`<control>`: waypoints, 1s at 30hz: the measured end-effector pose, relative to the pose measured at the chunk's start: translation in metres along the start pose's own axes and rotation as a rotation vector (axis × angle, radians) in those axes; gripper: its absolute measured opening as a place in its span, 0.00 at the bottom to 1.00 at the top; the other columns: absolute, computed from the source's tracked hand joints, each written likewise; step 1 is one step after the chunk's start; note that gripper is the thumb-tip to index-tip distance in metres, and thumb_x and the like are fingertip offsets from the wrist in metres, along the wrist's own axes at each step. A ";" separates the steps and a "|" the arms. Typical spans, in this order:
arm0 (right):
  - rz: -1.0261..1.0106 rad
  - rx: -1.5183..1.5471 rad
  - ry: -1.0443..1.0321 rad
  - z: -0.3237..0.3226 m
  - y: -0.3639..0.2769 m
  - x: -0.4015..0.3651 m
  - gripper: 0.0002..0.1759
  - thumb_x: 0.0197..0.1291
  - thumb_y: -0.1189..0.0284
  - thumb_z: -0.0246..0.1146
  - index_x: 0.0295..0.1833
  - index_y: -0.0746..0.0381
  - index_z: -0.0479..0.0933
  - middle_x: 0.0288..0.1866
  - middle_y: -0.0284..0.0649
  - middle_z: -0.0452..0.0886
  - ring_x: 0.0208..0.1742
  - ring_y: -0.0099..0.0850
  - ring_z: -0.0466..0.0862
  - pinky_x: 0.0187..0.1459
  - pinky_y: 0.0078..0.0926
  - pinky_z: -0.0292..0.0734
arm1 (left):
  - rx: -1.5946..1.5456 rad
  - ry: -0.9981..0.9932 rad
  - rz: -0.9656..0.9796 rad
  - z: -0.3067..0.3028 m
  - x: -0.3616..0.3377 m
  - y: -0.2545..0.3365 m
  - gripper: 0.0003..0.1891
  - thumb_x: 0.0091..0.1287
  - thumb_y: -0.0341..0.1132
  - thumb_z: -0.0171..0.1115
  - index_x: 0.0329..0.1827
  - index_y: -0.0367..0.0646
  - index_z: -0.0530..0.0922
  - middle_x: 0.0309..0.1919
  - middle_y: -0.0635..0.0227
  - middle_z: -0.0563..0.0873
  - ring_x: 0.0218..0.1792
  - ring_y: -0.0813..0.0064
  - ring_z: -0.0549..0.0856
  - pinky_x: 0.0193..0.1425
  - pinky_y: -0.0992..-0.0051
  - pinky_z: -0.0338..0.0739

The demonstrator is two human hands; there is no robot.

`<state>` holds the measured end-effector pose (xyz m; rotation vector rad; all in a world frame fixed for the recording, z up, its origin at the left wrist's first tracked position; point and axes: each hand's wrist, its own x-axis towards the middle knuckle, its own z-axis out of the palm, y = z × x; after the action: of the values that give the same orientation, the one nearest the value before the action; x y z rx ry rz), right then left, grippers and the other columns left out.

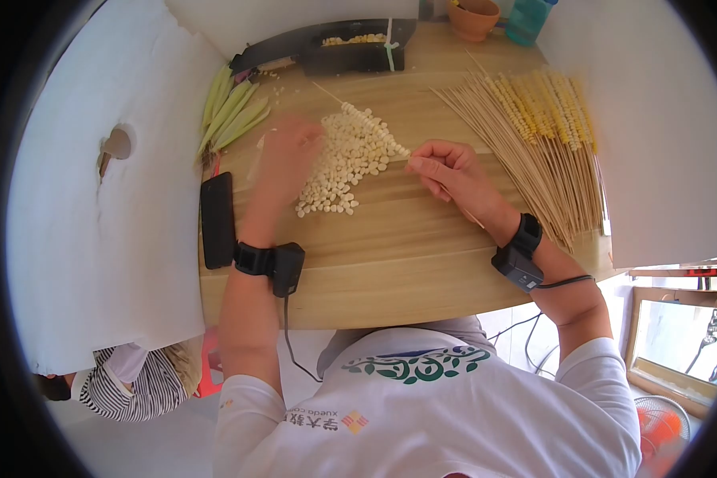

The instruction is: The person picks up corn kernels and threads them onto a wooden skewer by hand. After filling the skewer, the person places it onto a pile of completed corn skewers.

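Observation:
My right hand [450, 177] pinches a thin wooden skewer; its bare end sticks out below the hand toward the wrist. Pale kernels threaded on the skewer [374, 127] run up and left from my fingertips, and its pointed tip shows beyond them. Under and beside it, a pile of loose pale kernels [334, 169] lies on the wooden table [390, 255]. My left hand [293, 143], smeared by motion, is at the left edge of the pile, and what its fingers do is unclear. At the right lie many skewers [534, 167], several with yellow and white kernels at their upper ends.
Green husks [231, 111] and a black phone [217, 221] lie at the left. A black holder [350, 54] with kernels stands at the back, beside an orange pot [474, 19] and a teal cup [527, 21]. White panels flank the table. A person in stripes [139, 382] is at lower left.

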<state>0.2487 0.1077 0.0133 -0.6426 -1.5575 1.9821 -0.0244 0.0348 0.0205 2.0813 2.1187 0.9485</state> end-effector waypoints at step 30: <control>0.041 -0.025 -0.080 0.006 -0.008 -0.007 0.06 0.65 0.72 0.62 0.37 0.62 0.78 0.17 0.24 0.70 0.17 0.10 0.65 0.18 0.11 0.54 | -1.435 0.311 -0.538 -0.019 0.011 -0.007 0.06 0.65 0.26 0.64 0.44 0.37 0.81 0.35 0.66 0.85 0.34 0.80 0.81 0.42 0.80 0.76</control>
<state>0.2504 0.1003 0.0232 -0.6160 -1.6305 2.0442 -0.0401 0.0374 0.0371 0.6486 1.1258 1.8710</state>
